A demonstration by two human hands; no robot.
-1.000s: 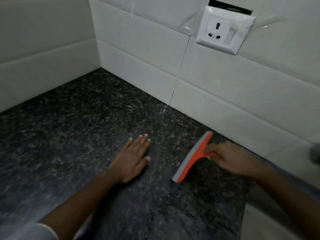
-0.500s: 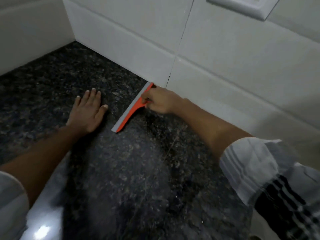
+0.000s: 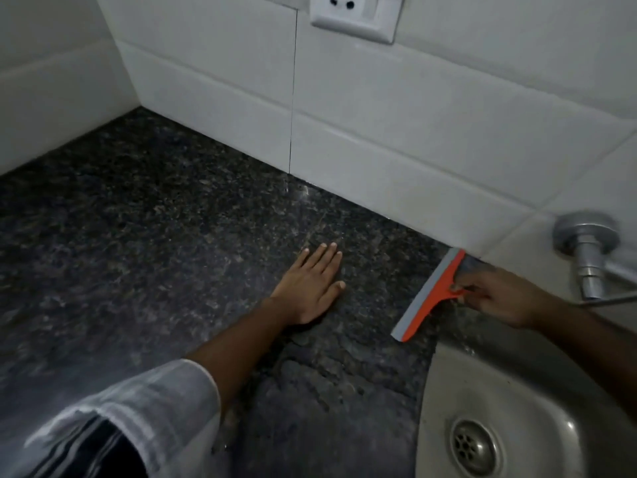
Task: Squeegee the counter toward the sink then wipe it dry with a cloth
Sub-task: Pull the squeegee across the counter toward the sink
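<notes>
An orange squeegee (image 3: 429, 298) with a grey rubber blade rests edge-down on the dark speckled granite counter (image 3: 155, 236), right beside the rim of the steel sink (image 3: 444, 384). My right hand (image 3: 499, 298) grips its short orange handle from the sink side. The blade's far end touches the white tiled wall. My left hand (image 3: 310, 284) lies flat on the counter, fingers apart, a hand's width left of the blade. No cloth is in view.
White tiled walls (image 3: 396, 132) bound the counter at the back and left. A wall socket (image 3: 355, 15) sits above. A chrome tap fitting (image 3: 586, 250) juts from the wall over the sink, whose drain (image 3: 472, 446) lies at the lower right.
My right hand has dragged the squeegee rightward along the wall from beside my left hand to the sink's rim. The view has swung right, bringing sink and tap into sight.
</notes>
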